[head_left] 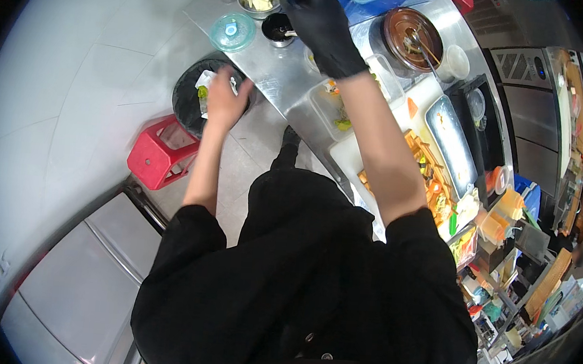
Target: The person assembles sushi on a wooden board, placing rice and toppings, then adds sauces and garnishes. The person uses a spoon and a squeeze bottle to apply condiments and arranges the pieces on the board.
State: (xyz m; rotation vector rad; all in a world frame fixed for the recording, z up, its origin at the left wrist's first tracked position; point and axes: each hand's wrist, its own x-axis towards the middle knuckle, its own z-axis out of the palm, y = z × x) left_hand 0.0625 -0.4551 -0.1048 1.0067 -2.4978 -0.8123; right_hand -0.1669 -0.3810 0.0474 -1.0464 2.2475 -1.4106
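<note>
My left hand (224, 100), bare and slightly blurred, is over a black-lined bin (187, 98) beside the counter. Its thumb stands apart from the fingers, and I see nothing held. White paper (206, 79) and something yellow-green (202, 93) lie in the bin. My right hand (317, 26), in a black glove, is raised over the counter's far end with its fingers curled. Whatever they hold is hidden in the dark glove. Near it are a metal bowl (266, 12) of pale yellow chunks, a small dark pot (274, 24) with a light-handled utensil, and a teal lid (233, 32).
On the steel counter (273, 71) stand clear tubs (325, 106) with food scraps, a brown lidded pot (400, 36) with a ladle, and a metal tray (451, 136). Cut food strips (432, 176) lie on a board. A red stool (156, 158) stands by the bin.
</note>
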